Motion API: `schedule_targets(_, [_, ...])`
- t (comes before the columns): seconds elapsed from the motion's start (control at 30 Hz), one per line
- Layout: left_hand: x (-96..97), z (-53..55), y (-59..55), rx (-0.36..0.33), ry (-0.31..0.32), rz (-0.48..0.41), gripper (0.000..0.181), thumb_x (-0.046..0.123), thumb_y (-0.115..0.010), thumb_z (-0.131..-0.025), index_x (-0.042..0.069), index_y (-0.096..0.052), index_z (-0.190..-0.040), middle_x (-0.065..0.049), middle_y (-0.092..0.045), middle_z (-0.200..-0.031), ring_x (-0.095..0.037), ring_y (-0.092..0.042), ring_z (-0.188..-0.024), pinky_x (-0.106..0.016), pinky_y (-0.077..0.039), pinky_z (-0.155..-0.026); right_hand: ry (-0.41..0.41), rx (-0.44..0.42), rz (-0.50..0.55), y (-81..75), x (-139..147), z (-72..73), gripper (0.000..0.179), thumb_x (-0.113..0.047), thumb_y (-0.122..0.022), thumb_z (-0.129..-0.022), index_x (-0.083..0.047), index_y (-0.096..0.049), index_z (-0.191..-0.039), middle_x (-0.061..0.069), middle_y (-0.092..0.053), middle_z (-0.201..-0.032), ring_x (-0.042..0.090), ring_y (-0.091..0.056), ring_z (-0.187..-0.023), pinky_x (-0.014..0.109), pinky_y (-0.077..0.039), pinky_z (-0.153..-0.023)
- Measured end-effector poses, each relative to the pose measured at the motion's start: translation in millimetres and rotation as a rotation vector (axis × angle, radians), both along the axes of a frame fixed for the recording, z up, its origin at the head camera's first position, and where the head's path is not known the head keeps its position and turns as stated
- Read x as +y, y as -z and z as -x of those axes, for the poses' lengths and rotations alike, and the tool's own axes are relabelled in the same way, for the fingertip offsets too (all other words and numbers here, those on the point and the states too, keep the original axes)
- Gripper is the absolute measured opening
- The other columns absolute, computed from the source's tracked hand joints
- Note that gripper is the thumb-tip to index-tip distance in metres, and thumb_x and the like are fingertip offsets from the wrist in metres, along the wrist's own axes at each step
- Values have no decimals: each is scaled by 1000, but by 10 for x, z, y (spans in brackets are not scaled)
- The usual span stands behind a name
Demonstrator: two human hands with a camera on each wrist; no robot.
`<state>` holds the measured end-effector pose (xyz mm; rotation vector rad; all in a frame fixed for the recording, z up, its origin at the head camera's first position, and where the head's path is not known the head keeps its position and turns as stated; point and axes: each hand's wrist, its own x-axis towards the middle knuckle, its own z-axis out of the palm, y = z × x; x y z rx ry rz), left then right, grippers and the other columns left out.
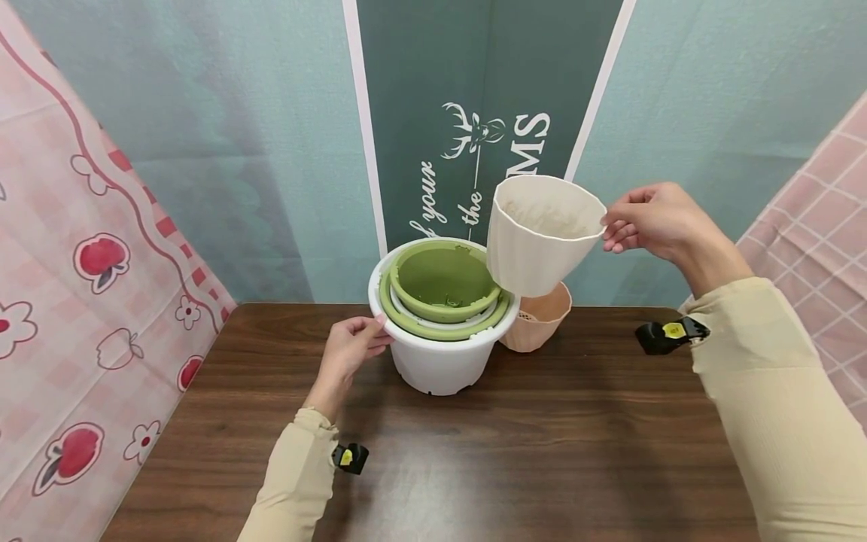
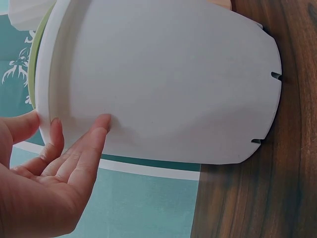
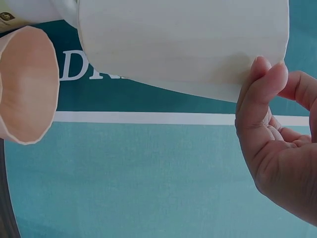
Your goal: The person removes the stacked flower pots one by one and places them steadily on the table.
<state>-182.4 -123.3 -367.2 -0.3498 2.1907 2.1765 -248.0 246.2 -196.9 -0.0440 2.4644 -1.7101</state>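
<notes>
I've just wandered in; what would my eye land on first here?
Probably the cream, ribbed, plastic-looking pot, held up by its rim in the right hand. Next, the large round white pot on the dark brown wood-grain table, with a round green pot nested inside and the left hand pinching its outer rim.
</notes>
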Motion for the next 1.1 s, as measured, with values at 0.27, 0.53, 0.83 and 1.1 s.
schedule_targets(0.27, [-7,2,3,7,2,-1,26,15,-56,-92,-10,-58,-98,-17,-66,-86,-25,-66,-85,-34,-53,-78,30,-15,35,62,97,-7,14,-3,-55,-88,-4,-60,-75,8,-62,-64,18,-63,-56,30,-56,-57])
schedule_targets(0.53, [-5,10,12,12,3,-14,26,15,-56,-92,-11,-58,-98,-18,-66,-86,-25,-66,-84,-35,-53,-78,50,0,13,119,201,-27,15,-3,-55,-88,-5,-61,-75,5,-61,-64,16,-63,-57,30,-56,-58])
schedule_targets(0.83, [-8,18,28,12,4,-17,26,15,-56,-92,-10,-58,-98,-17,-66,-86,-27,-66,-86,-35,-53,-78,67,-12,5,170,310,-33,15,-4,-55,-88,-7,-61,-75,4,-62,-64,15,-64,-58,29,-56,-59])
schedule_targets(1.1, [-10,13,16,-3,6,-3,26,16,-56,-92,-9,-58,-99,-17,-66,-88,-24,-66,-85,-35,-53,-79,67,-16,30,230,391,-37,18,-2,-53,-89,-7,-60,-73,5,-62,-64,15,-63,-57,29,-56,-58])
